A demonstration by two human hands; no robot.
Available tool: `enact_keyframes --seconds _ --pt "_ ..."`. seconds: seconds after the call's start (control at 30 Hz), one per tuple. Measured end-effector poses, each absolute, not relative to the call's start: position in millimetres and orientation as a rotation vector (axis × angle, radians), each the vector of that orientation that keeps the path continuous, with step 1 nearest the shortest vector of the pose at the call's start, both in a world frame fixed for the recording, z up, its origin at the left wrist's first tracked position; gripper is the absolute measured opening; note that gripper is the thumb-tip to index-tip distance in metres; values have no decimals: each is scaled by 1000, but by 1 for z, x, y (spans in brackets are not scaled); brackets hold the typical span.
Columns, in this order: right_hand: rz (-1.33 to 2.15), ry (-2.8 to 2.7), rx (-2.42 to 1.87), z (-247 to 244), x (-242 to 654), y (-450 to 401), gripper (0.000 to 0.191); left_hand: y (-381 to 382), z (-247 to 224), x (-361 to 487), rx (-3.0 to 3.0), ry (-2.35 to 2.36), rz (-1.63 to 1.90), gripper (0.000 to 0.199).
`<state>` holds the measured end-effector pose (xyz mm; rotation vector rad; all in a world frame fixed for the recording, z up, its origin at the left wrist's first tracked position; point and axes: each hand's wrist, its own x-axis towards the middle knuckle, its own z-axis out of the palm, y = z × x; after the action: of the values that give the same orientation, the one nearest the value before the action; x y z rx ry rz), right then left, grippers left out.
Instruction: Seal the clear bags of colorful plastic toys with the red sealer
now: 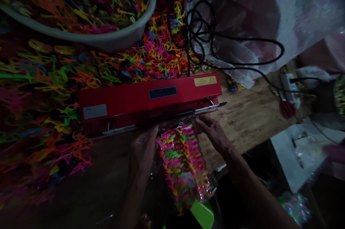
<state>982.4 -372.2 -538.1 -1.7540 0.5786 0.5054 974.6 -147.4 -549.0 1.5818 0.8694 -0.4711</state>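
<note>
Bag (184, 160) of bright plastic pieces lies on the table (250, 114), its top edge under the red sealer's (149, 101) bar. Left hand (144, 148) and right hand (211, 130) reach forward, fingers pinching the bag's upper corners on either side.

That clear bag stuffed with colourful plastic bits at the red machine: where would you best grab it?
Probably at the top corners of the clear bag, from both sides, as the left hand and right hand do. Its flat mouth lies in the red sealer; the bulging body hangs toward the person.
</note>
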Motion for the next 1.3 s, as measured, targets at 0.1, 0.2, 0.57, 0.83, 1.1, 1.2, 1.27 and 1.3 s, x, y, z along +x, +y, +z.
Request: enact_keyframes --seconds 0.1,0.2,0.57,0.83,1.1,1.2,1.27,1.3 --pt "531 573 -1799 -542 979 -374 41 -141 -553 968 1554 947 -513 49" --pt "444 617 -1778 -548 979 -369 41 -136 -558 967 1559 957 -496 51" --pt "-139 855 -2009 -557 995 -328 36 -154 -574 978 1346 1196 -152 34" --pt "-28 850 -2023 -564 992 -337 39 -170 -575 980 1312 1194 -81 29" --pt "116 41 -2392 -525 960 -352 24 -165 -576 976 1316 1141 -140 29" --pt "270 -270 -2486 -525 972 -349 27 -165 -573 977 1303 1166 -139 32" --pt "298 -389 -2598 -526 982 -347 30 -166 -572 978 1319 1157 -135 33" --pt "298 -421 -2653 -527 986 -347 33 -166 -572 978 1333 1148 -134 33"
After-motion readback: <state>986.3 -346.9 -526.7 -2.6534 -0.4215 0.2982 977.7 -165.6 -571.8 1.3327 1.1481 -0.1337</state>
